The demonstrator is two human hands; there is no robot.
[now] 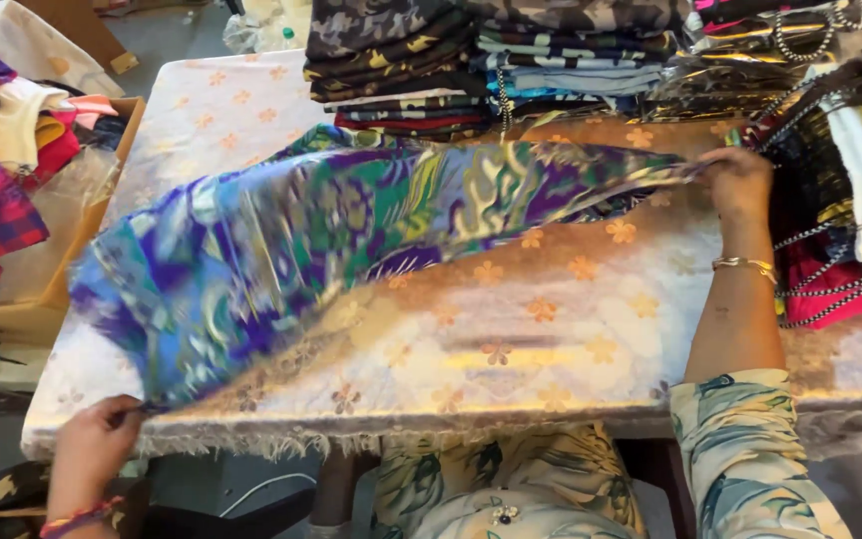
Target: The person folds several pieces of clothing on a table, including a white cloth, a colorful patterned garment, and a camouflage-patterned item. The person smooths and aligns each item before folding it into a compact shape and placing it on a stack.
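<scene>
1. Head view, the cloth: a blue, green and purple patterned cloth [351,240] is stretching in the air above the counter [551,329], running from beyond the near left corner up toward the far right edge; its middle is blurred, so it appears to be moving

2. Head view, left hand: the left hand [97,444] is closing around the cloth's lower corner, just off the counter's near left corner and below its fringed edge

3. Head view, right hand: the right hand [740,180], a gold bangle [745,265] on its wrist, is pinching the cloth's other end tight near the far right edge

4. Head view, surroundings: a stack of folded clothes [431,70] is sitting along the far edge, and dark garments with bead chains [830,230] are lying along the right edge, touching or nearly touching the right hand

5. Risk: the swinging cloth could be catching on the bead chains beside the right hand, or brushing the stack at the far edge and pushing it askew; the loosely hanging middle could also be dragging over the counter and bunching
</scene>
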